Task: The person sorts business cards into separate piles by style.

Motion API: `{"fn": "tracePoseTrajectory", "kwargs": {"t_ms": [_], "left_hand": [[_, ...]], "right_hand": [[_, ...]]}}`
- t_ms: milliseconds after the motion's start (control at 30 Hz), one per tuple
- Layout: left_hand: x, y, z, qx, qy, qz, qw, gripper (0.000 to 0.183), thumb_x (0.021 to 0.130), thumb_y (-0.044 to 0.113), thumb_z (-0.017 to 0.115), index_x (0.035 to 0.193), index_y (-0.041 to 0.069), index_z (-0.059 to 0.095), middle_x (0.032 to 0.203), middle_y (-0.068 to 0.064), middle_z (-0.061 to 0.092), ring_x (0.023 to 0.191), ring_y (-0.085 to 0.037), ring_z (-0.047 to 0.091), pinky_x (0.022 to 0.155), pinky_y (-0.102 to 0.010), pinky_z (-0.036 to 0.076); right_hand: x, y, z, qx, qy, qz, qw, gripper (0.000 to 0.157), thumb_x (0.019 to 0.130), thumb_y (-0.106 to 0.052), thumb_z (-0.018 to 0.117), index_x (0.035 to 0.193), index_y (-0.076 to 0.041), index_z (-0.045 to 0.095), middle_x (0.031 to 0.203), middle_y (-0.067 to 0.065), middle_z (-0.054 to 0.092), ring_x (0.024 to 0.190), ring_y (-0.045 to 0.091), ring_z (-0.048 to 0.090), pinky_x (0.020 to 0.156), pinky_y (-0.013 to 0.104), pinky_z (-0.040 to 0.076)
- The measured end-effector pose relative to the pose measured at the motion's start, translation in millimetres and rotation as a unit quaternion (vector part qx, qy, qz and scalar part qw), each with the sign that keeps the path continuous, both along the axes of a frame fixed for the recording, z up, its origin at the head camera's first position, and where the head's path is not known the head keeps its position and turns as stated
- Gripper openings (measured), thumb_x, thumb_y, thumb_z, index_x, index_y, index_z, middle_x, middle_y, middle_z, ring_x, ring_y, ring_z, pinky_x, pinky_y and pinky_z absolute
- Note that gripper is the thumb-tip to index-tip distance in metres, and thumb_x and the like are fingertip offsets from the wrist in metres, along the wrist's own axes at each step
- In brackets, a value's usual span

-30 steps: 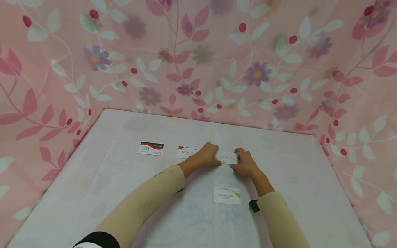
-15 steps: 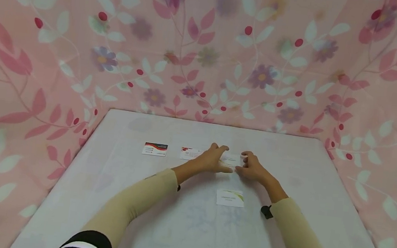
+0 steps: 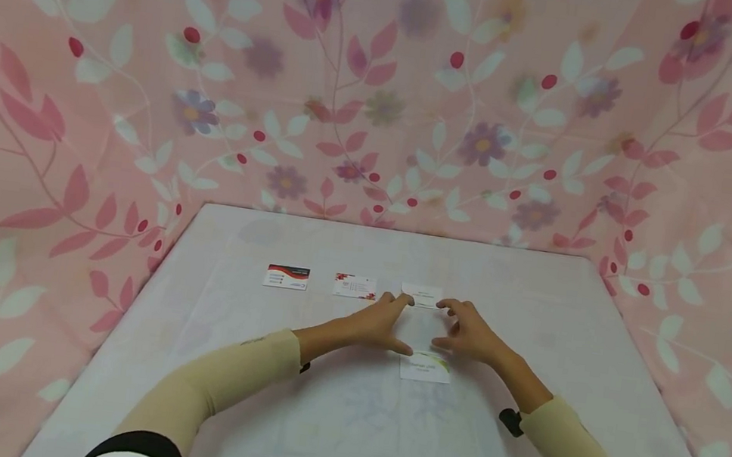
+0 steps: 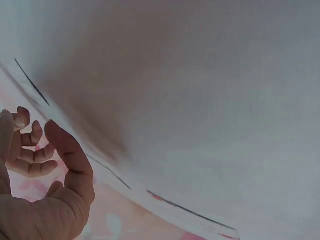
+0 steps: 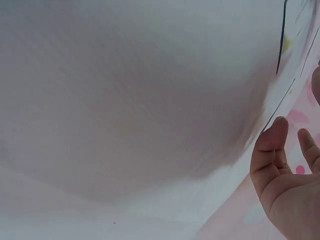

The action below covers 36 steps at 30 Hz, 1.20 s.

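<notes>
My left hand (image 3: 384, 325) hovers between two white cards in the head view, thumb spread from the fingers and nothing held. Its thumb tip overlaps the corner of the nearer white card (image 3: 426, 369), which has a green curve along its top. Facing it, my right hand (image 3: 471, 333) has loosely bent fingers and holds nothing. Beyond both hands lies the other white card (image 3: 422, 295), with fingertips near its lower corners. In the left wrist view the left thumb (image 4: 70, 155) arches over the white cloth; the right thumb (image 5: 270, 150) shows in the right wrist view.
In line with the far white card are a card with red floral corners (image 3: 355, 287) and a red, black and white card (image 3: 286, 277). All lie on a white-covered table (image 3: 236, 395). Pink floral fabric (image 3: 382, 93) hangs behind and at the sides.
Both hands have let go of the far white card and drawn back toward the nearer card. The red floral card, partly covered before, now shows fully. The view has shifted slightly.
</notes>
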<state>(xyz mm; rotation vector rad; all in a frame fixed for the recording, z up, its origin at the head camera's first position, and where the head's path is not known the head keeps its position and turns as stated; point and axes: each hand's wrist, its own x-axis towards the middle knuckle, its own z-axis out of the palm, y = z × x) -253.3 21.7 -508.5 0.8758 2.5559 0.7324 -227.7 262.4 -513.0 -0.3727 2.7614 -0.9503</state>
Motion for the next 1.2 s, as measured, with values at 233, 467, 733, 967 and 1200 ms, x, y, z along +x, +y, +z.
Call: {"fn": "tracePoseTrajectory", "kwargs": {"t_ms": [233,467,733,967,1200], "left_hand": [[11.2,-4,-4.1,0.01,0.001,-0.022,0.9997,0.078,0.075,0.047,0.084,0.134,0.016,0.045,0.116,-0.006,0.057,0.102,-0.014,0.057,0.084,-0.027,0.048],[21.9,-1,-6.1,-0.031,-0.02,-0.036,0.9987,0.065,0.08,0.042,0.082,0.129,0.017,0.048,0.104,-0.001,0.055,0.087,-0.012,0.051,0.076,-0.024,0.044],[28.4,5,-11.1,-0.056,0.011,-0.056,0.9968,0.042,0.081,0.031,0.081,0.111,0.015,0.056,0.099,0.002,0.055,0.084,-0.01,0.049,0.072,-0.022,0.042],[32.2,10,-10.7,-0.072,0.021,-0.058,0.9955,0.039,0.083,0.027,0.08,0.111,0.016,0.056,0.094,0.004,0.052,0.08,-0.009,0.049,0.068,-0.021,0.041],[34.2,10,-6.5,-0.069,0.019,-0.061,0.9956,0.04,0.083,0.025,0.08,0.108,0.016,0.051,0.089,0.005,0.052,0.078,-0.009,0.048,0.067,-0.021,0.04]], "right_hand": [[15.4,-4,3.4,-0.002,-0.019,0.042,0.999,0.07,0.074,-0.026,0.087,0.131,-0.007,0.052,0.11,0.017,0.053,0.082,0.019,0.052,0.073,0.032,0.044],[27.0,-5,-4.0,0.013,-0.024,0.065,0.998,0.064,0.072,-0.027,0.089,0.123,-0.008,0.054,0.102,0.008,0.054,0.079,0.015,0.049,0.069,0.026,0.042],[33.3,-8,-5.1,0.046,-0.021,0.064,0.997,0.056,0.07,-0.023,0.09,0.114,-0.01,0.058,0.095,0.003,0.053,0.079,0.014,0.048,0.07,0.026,0.041],[33.1,-8,-3.3,0.062,-0.011,0.069,0.996,0.042,0.068,-0.022,0.091,0.096,-0.011,0.061,0.088,0.002,0.051,0.078,0.014,0.045,0.069,0.025,0.039],[34.3,-8,-3.5,0.037,-0.044,0.07,0.996,0.04,0.074,-0.018,0.087,0.099,-0.009,0.057,0.084,0.0,0.054,0.075,0.014,0.048,0.066,0.025,0.04]]}}
